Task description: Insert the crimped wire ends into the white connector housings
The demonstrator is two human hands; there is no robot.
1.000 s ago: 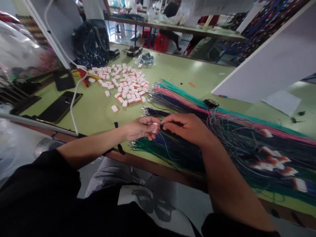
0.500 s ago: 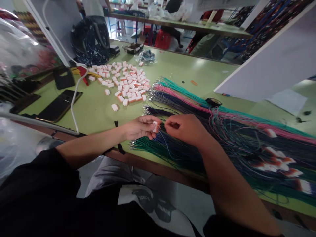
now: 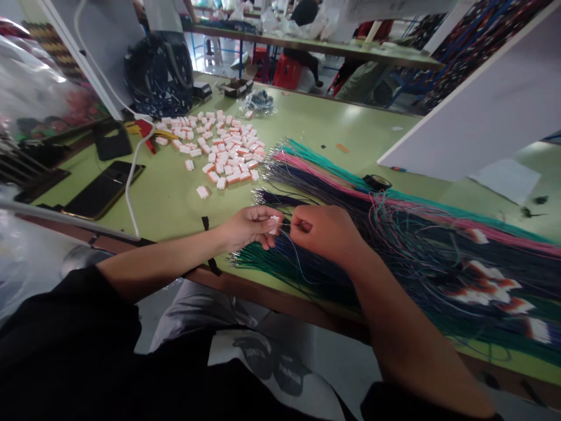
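Pinched in my left hand [image 3: 252, 227] is a white and orange connector [image 3: 274, 225], its orange side facing right. My right hand [image 3: 322, 234] is closed just right of it, fingertips pressed round a thin wire whose end is at the connector. A blue wire [image 3: 299, 261] hangs in a curve below the connector. Under and beside my right hand lie bundles of dark, pink [image 3: 315, 173], teal [image 3: 324, 158] and green wires [image 3: 263, 260] with metal tips at their left ends. Many loose connectors [image 3: 225, 158] are heaped beyond my left hand.
Wired connectors [image 3: 495, 286] lie on the bundles at right. A black tape roll [image 3: 377, 182] sits behind. On the left are a phone [image 3: 103, 190], red and yellow pliers [image 3: 146, 131] and a white cable [image 3: 131, 181]. A grey panel [image 3: 473, 105] stands at the right.
The view has shifted slightly. My right hand has turned a little and sits marginally closer to the connector; my left hand keeps its grip.
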